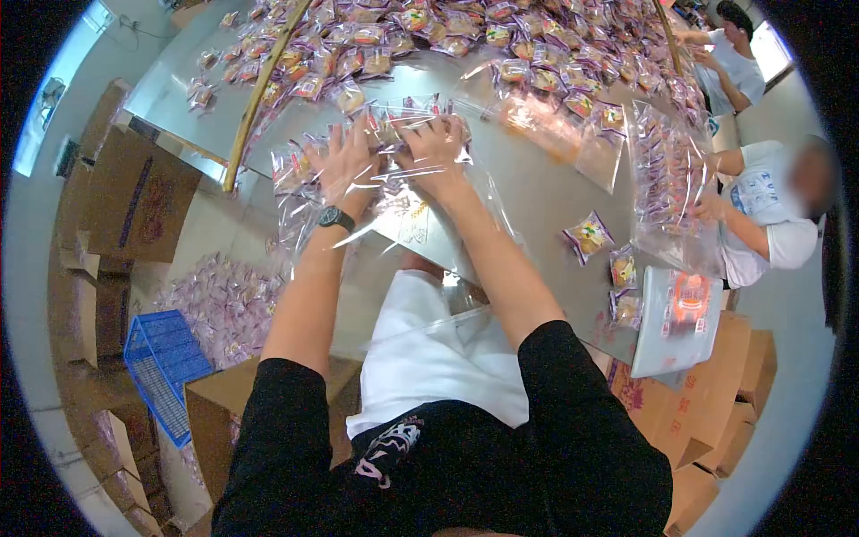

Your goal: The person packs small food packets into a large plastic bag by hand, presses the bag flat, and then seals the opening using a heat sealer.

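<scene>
Just below the lens a cardboard box (215,407) stands at the person's hip, and a blue crate (161,358) sits on the floor beside a spill of packets (224,304). Both black-sleeved arms reach forward to a clear bag (394,215) that lies on the near part of the steel table (537,201).

The left hand (343,166), with a wristwatch (335,217) at its wrist, is spread wide, fingers fanned over the packets seen through the film. The right hand (436,145) is bunched just beside it, fingers curled down. Whether they close on a packet or on the film I cannot tell.

The bag looks only part filled. Packets cluster at its far end by the hands, while the near end hangs slack and glossy over the table edge. By my judgement the filling is under way and well short of done.

A few loose packets (589,234) lie to the right, near a flat stack of printed bags (680,322). A co-worker in a white shirt (769,215) handles another full bag (667,179).

Farther off, a big heap of packets (403,27) covers the table behind a yellow rail (264,89), so plenty remains unbagged. A second person (734,63) works at the far corner. Cartons (125,197) are stacked along the left wall under a window (54,80).
</scene>
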The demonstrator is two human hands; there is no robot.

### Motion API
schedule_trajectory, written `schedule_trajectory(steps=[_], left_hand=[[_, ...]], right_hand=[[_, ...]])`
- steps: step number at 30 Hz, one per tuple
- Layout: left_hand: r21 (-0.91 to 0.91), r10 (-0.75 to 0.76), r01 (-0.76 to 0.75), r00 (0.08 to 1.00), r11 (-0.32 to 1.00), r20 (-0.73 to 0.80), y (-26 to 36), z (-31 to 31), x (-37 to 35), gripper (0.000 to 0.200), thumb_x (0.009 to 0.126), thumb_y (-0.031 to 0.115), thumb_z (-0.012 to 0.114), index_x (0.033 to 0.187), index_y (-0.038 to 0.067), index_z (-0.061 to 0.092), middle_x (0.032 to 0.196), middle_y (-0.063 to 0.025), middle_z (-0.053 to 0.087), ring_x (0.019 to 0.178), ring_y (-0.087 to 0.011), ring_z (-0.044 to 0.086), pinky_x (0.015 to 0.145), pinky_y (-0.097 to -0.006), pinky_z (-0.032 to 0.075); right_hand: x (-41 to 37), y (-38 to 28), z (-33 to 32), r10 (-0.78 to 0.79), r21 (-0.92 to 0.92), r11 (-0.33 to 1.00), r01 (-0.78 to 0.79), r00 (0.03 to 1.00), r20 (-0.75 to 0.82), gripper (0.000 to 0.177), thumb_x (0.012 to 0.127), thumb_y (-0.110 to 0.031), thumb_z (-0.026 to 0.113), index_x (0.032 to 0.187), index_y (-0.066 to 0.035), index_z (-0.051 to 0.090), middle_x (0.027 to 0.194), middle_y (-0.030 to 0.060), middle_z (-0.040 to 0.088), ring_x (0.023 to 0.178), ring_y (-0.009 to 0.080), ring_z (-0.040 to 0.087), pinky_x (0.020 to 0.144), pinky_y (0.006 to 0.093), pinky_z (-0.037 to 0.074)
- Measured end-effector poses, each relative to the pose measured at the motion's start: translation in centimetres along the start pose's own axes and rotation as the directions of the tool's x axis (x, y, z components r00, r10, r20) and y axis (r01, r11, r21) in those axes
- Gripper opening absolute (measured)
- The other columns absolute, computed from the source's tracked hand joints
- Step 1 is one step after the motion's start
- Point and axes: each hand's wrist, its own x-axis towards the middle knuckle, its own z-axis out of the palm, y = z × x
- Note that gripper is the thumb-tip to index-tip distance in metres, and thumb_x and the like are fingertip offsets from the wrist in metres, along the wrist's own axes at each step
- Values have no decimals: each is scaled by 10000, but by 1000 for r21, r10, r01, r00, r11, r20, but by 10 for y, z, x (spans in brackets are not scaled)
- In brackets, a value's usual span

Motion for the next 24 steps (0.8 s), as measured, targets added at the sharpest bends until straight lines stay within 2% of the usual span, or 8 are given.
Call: schedule_trajectory(steps=[6, 10, 13, 17, 18, 20, 23, 24], left_hand=[[46, 76, -76, 997, 996, 6, -6, -5, -1, 659, 938, 428, 635, 1539, 285, 408, 1517, -23, 520, 1402, -311, 478, 1095, -764, 233], [113, 76, -78, 997, 991, 15, -5, 1, 0, 902, 795, 503, 762, 1574, 333, 341, 1533, -28, 492, 1420, -360, 451, 1105, -734, 278], [74, 99, -102, 994, 992, 35, -7, -1, 1, 597, 987, 353, 548, 1557, 346, 373, 1518, -22, 497, 1399, -349, 468, 1061, -788, 270], [-58, 113, -111, 993, 992, 41, -14, 13, 7, 640, 961, 270, 613, 1559, 268, 384, 1531, -59, 496, 1409, -346, 445, 1138, -724, 211], [-118, 99, -104, 994, 987, -50, -25, 20, 17, 648, 948, 292, 634, 1550, 245, 400, 1528, -68, 501, 1410, -344, 443, 1153, -700, 207], [-274, 34, -83, 984, 958, -177, -32, 32, 1, 671, 921, 336, 675, 1531, 197, 431, 1521, -86, 512, 1412, -340, 439, 1183, -650, 200], [67, -53, 58, 996, 996, -78, -15, -6, -19, 727, 860, 420, 734, 1488, 151, 486, 1526, -111, 504, 1412, -342, 432, 1194, -614, 211], [21, -52, 55, 992, 998, -114, -16, -5, -22, 762, 818, 453, 769, 1474, 164, 510, 1545, -112, 476, 1415, -342, 420, 1190, -613, 219]], right_hand=[[0, -2, 6, 37, -18, 999, -39, 996, -83, 492, 773, -315, 741, 1252, -213, 690, 1226, 14, 664, 1120, 265, 578, 1038, 533, 348], [2, -3, 0, 27, -48, 998, -26, 1000, 15, 444, 806, -291, 709, 1245, -231, 689, 1235, 32, 658, 1127, 280, 581, 1012, 548, 382], [11, -12, -6, 95, -116, 990, -78, 984, 148, 438, 840, -278, 675, 1273, -208, 674, 1241, 52, 656, 1133, 310, 582, 987, 563, 407], [16, -19, -6, 90, -86, 993, -77, 985, 148, 393, 908, -210, 579, 1279, -110, 661, 1251, 72, 664, 1174, 356, 574, 1010, 592, 395], [22, -25, -19, 206, -74, 978, -193, 943, 262, 476, 909, -230, 587, 1369, -109, 608, 1328, 123, 630, 1249, 389, 540, 1077, 601, 364], [16, -27, -24, 85, -9, 996, -84, 981, 172, 575, 914, -281, 605, 1455, -101, 534, 1356, 187, 604, 1307, 432, 495, 1150, 626, 296], [23, -34, -42, 44, 57, 997, -60, 969, 244, 626, 910, -305, 624, 1485, -95, 490, 1369, 190, 594, 1313, 434, 492, 1164, 601, 306], [21, -33, -42, 34, 52, 997, -51, 955, 294, 637, 910, -308, 629, 1490, -93, 480, 1377, 188, 589, 1313, 430, 493, 1165, 586, 320]])
